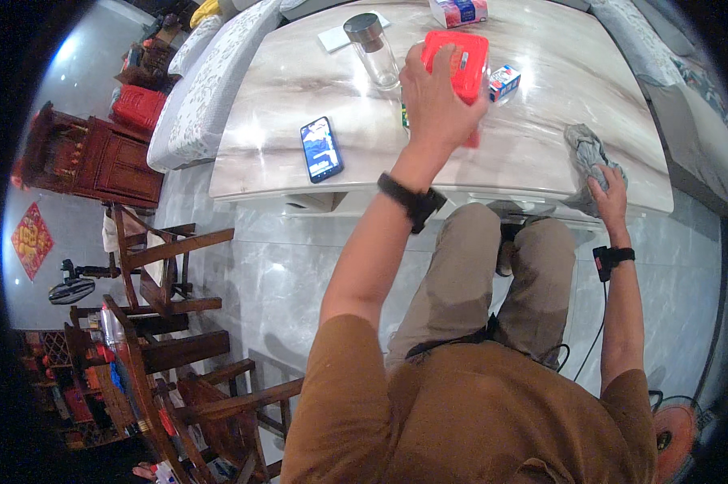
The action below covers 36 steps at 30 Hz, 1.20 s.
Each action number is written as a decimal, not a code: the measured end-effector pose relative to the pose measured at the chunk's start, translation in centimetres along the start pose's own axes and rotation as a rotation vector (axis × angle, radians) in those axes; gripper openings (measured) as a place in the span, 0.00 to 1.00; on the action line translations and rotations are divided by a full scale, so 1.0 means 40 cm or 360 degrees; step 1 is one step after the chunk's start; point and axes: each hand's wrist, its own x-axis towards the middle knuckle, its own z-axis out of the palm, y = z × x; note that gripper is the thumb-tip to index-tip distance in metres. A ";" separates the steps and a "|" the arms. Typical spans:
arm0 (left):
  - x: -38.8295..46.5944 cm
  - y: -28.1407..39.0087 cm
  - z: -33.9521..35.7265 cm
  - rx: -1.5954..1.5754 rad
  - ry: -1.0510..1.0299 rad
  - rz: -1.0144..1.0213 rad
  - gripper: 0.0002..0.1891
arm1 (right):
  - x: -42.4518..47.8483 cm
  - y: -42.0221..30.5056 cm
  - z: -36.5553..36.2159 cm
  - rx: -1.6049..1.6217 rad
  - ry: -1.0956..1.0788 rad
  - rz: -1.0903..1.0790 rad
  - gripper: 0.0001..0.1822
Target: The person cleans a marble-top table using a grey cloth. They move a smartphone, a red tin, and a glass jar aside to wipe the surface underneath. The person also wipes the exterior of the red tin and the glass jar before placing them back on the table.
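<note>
My left hand point(433, 112) grips a plastic container with a red lid point(470, 57) over the far middle part of the marble-patterned table point(267, 145). My right hand point(609, 190) holds a crumpled grey cloth point(585, 145) near the table's right front corner. A clear glass bottle with a metal cap point(376, 57) is just left of the container, and a small blue, white and red box point(504, 83) is to its right. Something green, partly hidden, shows beside my left hand. A smartphone point(321, 150) with a lit screen lies face up nearer the left front edge.
A tissue pack point(459, 12) and a white sheet or pad point(340, 37) are at the far side. Sofas flank the table, the left one point(188, 109) with a patterned cover. Wooden chairs point(176, 248) stand to the left, and an orange fan point(675, 435) is at lower right.
</note>
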 end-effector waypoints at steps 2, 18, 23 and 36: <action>-0.054 0.033 -0.078 -0.0150 0.0006 0.0067 0.36 | -0.004 -0.018 -0.037 0.0728 -0.0080 0.0424 0.26; -0.346 0.218 -0.302 -0.0292 -0.0568 -0.0077 0.45 | -0.154 -0.828 -0.369 0.0397 0.0040 -0.0774 0.20; -0.346 0.231 -0.288 -0.0380 -0.0432 -0.0270 0.43 | -0.139 -0.840 -0.313 0.0293 0.0005 -0.0753 0.18; -0.326 0.275 -0.306 -0.0243 -0.0465 0.0070 0.52 | -0.045 -0.686 -0.239 0.0870 0.0123 -0.0167 0.16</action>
